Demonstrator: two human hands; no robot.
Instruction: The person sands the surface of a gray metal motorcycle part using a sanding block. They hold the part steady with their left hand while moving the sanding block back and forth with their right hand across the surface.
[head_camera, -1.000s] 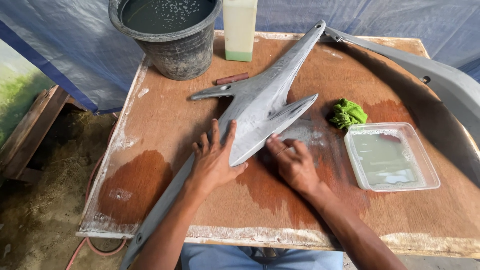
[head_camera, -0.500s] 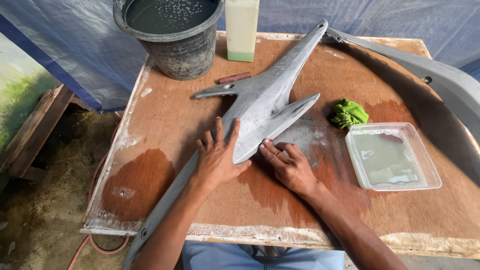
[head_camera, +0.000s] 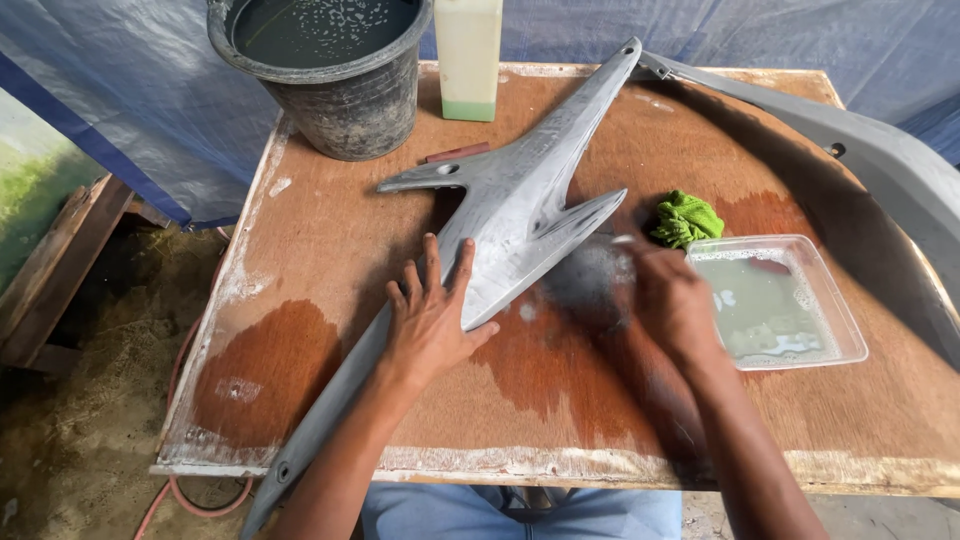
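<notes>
**Wet rubbing of the grey panel: hand between panel and tray**

Grey pointed panel (head_camera: 520, 215) lies flat on the wooden table (head_camera: 330, 260), long tip toward the far edge, thin tail running off the near-left corner. Surface looks dull and wet; dark wet patches stain the wood just right of and below the panel.

Left hand (head_camera: 430, 320) rests palm-down on the panel's near end, fingers spread flat, pressing rather than grasping. Right hand (head_camera: 670, 300) is motion-blurred, just right of the panel and touching or nearly touching the clear tray (head_camera: 790, 350) of cloudy liquid; cannot tell whether its fingers are closed on anything.

Right of the panel: green cloth (head_camera: 686, 218), bunched, beside the tray's far corner. Beyond the panel: black bucket (head_camera: 330, 95) of dark water, and a pale bottle (head_camera: 468, 55) near the panel's tip. A second grey panel (head_camera: 860, 140) arcs along the table's right side.

Judgement: step in hand is wet rubbing, mid-way. Next move calls for a steady left-hand brace and an even stroke.
</notes>
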